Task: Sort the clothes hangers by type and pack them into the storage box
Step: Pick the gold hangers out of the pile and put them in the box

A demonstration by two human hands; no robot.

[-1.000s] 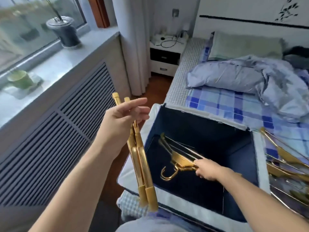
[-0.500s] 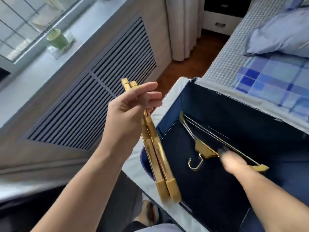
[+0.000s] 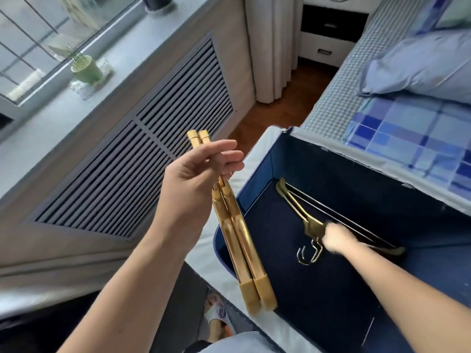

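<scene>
Left hand [image 3: 193, 184] gripping two gold hangers while the right hand [image 3: 337, 239] works inside the storage box.

The left grip is pinching the folded gold hangers [image 3: 237, 233] upright beside the navy storage box [image 3: 257, 189], probably keeping that type apart; the right grip is blurred over the bar hangers [image 3: 300, 212] lying on the box floor, so its hold cannot be told.

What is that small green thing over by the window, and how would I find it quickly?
Start at the long grey windowsill that runs above the slatted radiator cover. Near its left end, close against the window glass, stands a small pale green cup on a clear glass coaster. It is the only green thing on the sill, with thin sticks poking out of its top.
</scene>
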